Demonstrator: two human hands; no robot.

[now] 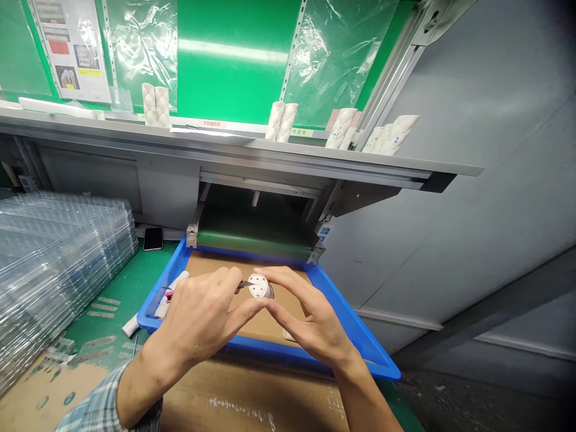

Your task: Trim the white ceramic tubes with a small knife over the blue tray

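Observation:
My left hand (204, 315) and my right hand (306, 318) meet over a blue tray (355, 336) lined with cardboard. Between them I hold a small white cylindrical part (261, 287) whose round end face, dotted with small holes, points up toward me. My right fingers wrap around it from the right; my left thumb reaches toward it from below. My left fingers also pinch a thin dark pointed tool (245, 284) whose tip touches the part's left edge. Both hands are closed.
A tall stack of clear plastic blister trays (58, 264) fills the left. A phone (153, 238) lies behind them. White parts stand on the shelf (288, 156) above, and one white part (173, 291) lies in the tray's left side. A grey wall closes the right.

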